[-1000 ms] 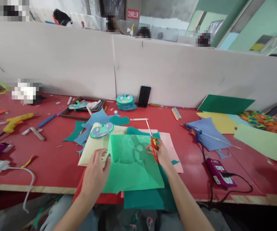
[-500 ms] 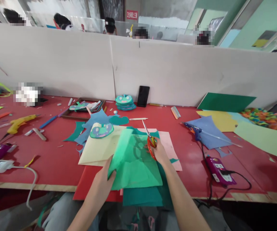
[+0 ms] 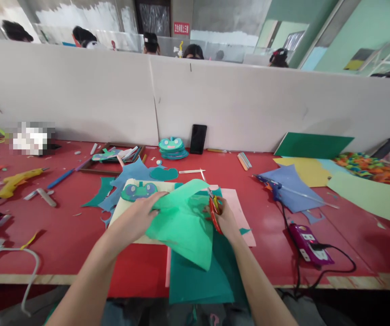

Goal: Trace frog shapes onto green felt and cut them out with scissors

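My left hand [image 3: 144, 210] grips the left edge of a bright green felt sheet [image 3: 184, 226], which is lifted and curved. In my right hand [image 3: 225, 217] is a pair of red-handled scissors [image 3: 214, 210], their blades pointing up and away at the sheet's right side; whether the blades are parted I cannot tell. Beneath lie dark teal sheets [image 3: 198, 283], a pink sheet [image 3: 237, 210] and a cream sheet [image 3: 120, 208]. A teal felt frog-like face [image 3: 138, 191] rests on the cream sheet, just beyond my left hand.
Stacked frog-like faces [image 3: 173, 148] and a black phone [image 3: 198, 139] stand by the white partition [image 3: 235, 99]. A yellow glue gun [image 3: 16, 182] is at left, a blue glue gun [image 3: 273, 186] at right on blue felt. A purple power strip [image 3: 310, 244] with a cable sits front right.
My left hand has moved up and away from me, lifting and turning the green sheet. More of the teal sheets beneath shows. The scissors stay in my right hand.
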The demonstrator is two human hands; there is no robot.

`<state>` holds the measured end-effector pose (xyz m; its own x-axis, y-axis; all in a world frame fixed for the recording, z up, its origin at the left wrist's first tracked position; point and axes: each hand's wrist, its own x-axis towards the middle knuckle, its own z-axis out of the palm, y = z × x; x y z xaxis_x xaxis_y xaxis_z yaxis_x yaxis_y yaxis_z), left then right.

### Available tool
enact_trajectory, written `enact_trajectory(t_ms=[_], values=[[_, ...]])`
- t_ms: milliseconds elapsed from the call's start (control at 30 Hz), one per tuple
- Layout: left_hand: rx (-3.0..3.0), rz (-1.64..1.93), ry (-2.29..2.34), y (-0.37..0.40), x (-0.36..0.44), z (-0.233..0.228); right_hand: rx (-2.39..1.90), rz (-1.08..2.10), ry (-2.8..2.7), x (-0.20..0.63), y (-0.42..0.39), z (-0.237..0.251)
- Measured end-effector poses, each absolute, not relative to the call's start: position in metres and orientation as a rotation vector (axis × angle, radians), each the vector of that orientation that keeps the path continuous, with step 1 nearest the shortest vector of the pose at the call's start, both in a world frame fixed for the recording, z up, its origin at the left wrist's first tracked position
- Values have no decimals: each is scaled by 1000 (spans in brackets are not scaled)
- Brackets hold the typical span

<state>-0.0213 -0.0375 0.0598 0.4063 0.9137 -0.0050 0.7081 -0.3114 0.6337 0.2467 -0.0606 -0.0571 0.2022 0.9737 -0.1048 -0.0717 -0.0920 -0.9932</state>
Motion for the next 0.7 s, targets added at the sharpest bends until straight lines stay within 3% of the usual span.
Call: enact_trajectory(t_ms=[233,467,700], values=[[1948,697,1353,-18,-54,46,-1252,995,-785,270,-67,-39],[1364,1090,1274,-8,-72,34,-1277,1025,-713,278,-67,-40],[1562,808,1396,17,-67,8,-1379,995,-805,269,-60,-43]])
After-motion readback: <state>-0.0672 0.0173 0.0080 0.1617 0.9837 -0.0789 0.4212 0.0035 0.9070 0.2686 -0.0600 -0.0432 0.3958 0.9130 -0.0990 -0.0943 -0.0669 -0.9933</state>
